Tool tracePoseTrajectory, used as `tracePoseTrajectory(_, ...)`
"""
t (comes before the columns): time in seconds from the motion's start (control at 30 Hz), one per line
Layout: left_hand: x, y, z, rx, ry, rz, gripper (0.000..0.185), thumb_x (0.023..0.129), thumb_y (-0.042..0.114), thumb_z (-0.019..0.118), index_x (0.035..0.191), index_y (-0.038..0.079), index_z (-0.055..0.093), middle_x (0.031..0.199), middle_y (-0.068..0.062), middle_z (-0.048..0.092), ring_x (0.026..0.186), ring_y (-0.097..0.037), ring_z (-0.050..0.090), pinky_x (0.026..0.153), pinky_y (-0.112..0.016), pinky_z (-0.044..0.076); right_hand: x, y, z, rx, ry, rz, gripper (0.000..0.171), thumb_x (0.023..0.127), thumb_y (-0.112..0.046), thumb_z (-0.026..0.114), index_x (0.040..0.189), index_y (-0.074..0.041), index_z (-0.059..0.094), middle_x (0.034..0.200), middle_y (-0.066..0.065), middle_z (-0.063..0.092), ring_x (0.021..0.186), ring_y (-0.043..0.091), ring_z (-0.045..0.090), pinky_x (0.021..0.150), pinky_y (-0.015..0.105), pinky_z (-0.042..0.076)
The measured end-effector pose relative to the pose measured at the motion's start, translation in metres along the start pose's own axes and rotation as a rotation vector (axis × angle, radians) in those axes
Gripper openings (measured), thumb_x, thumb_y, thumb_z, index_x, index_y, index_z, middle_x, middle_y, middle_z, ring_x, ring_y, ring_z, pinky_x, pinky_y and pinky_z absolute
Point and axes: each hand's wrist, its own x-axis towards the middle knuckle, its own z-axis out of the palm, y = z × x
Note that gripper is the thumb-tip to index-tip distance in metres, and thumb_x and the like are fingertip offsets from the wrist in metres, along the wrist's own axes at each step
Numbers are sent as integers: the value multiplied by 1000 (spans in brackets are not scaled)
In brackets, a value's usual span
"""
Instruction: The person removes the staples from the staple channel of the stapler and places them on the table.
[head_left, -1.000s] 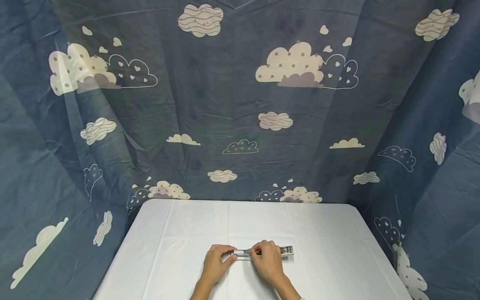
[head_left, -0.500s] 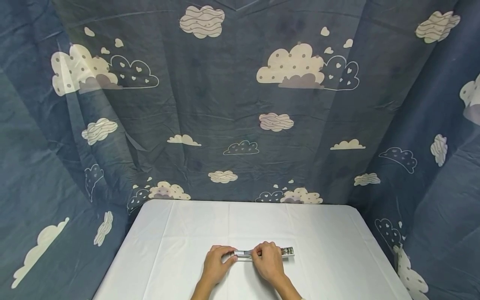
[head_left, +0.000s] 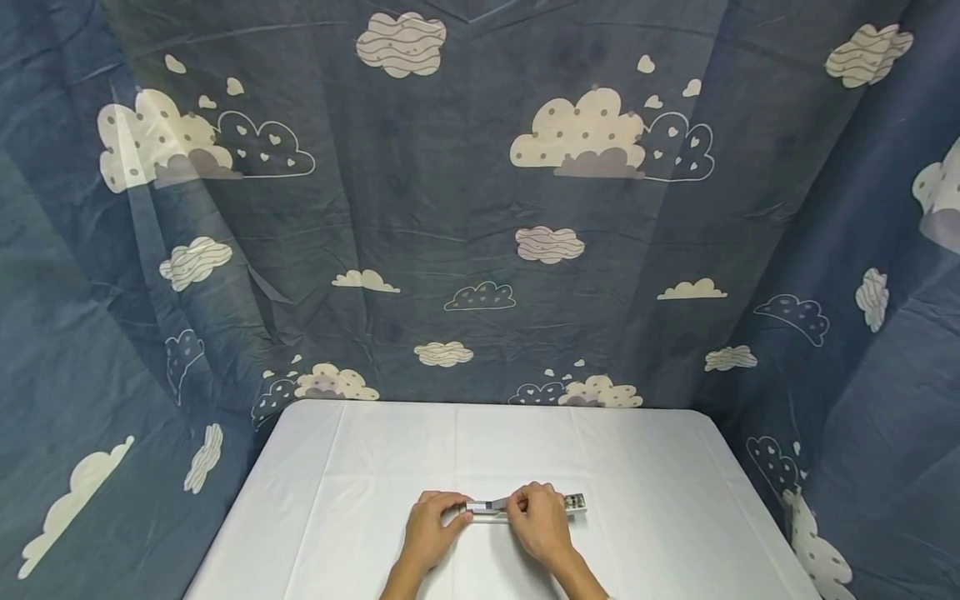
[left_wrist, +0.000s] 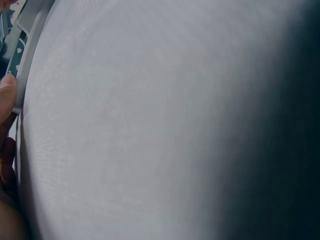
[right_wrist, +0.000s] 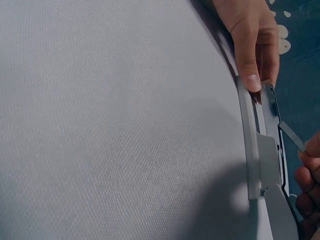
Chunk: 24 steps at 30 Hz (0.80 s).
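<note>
Grey device [right_wrist: 269, 160], one end in the grip of left hand [head_left: 431, 528], other beyond right hand [head_left: 540, 523] and its pinched strip [right_wrist: 291, 135]

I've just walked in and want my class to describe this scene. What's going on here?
A person has both hands at a long grey device, possibly a stapler, at a white table. The left hand grips one end of it. The right hand pinches a thin grey strip, whose far end appears to reach the device's edge. Whether the strip is loose or attached, I can't tell.
</note>
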Motion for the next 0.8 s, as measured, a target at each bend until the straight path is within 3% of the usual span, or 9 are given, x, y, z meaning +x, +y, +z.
tracePoseTrajectory(0.5, -1, 5, -3, -5, -18, -30, 22, 85, 36, 81, 107, 32, 78, 114, 13, 77, 108, -16, 61, 96, -47, 47, 2, 9, -19, 33, 42, 35, 13, 86, -13, 75, 75, -20, 74, 68, -12, 59, 75, 9, 50, 77, 35, 40)
tracePoseTrajectory(0.8, -2, 5, -2, -3, -7, -15, 22, 85, 36, 81, 107, 31, 79, 114, 11, 77, 107, -16, 61, 94, -46, 48, 1, 14, -34, 54, 83, 34, 12, 86, -12, 74, 77, -20, 74, 70, -12, 61, 77, 9, 51, 81, 38, 41)
